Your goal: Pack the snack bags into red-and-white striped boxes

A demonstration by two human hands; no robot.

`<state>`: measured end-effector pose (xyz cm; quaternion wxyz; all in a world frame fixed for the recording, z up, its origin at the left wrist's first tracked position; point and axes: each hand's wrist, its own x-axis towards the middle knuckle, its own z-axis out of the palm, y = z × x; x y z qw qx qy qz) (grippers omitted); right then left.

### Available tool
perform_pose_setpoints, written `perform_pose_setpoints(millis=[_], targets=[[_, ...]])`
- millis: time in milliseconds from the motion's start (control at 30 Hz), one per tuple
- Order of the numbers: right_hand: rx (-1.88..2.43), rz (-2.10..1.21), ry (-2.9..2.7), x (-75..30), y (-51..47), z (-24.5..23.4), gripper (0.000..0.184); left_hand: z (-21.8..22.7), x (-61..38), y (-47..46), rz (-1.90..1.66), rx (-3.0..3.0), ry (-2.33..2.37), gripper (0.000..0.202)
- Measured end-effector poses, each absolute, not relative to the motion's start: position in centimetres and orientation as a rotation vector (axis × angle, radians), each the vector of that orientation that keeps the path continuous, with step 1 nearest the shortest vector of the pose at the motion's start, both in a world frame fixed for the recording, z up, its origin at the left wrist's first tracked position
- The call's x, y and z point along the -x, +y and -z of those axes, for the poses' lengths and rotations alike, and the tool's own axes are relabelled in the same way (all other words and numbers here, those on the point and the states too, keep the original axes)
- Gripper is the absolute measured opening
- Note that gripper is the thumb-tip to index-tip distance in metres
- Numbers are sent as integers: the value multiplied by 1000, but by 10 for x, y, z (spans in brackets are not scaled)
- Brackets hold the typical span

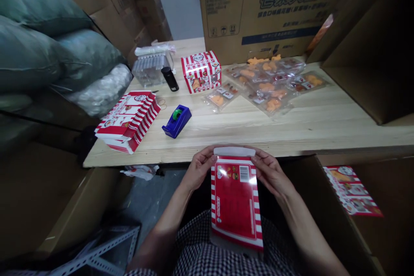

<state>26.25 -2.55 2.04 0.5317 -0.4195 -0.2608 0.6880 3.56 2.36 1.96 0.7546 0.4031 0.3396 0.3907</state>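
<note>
Closest to the camera there's a black-and-white checked lap, and right over it the flat red-and-white striped cardboard carton (236, 202), held upright just short of the near edge of the pale wooden desk (291, 129). Both hands are on its top end. The left hand (199, 168) pinches the left corner and the right hand (271, 172) the right corner, fingers closed on the card by the white top flap (234, 151).

So I'd say the step in hand is working that flap end of a carton that's not popped open yet. It's thin card, so any next move there calls for an even grip on both corners so it doesn't crease crooked.

Low to the right, printed red sheets (352, 189) lie in a brown box.

On the desk there's a stack of flat striped cartons (129, 120) at the left edge and a blue tape dispenser (177, 120) beside it. Further back are a made-up striped box (201, 71), a small black cylinder (170, 79), some clear plastic trays (150, 67), and a spread of clear packets with orange pieces (268, 84) on the right.

Behind everything sits a big brown printed shipping box (258, 4), with grey-green sacks (39, 30) piled off to the left.
</note>
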Motion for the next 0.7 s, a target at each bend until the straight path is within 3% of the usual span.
perform_pose_setpoints(millis=[333, 700], targets=[[1088, -1645, -779, -265, -54, 0, 23, 5, -23, -3, -806, -893, 786, 22], [1071, -1660, -710, -260, -28, -7, 41, -9, -25, 22, -794, -990, 824, 38]])
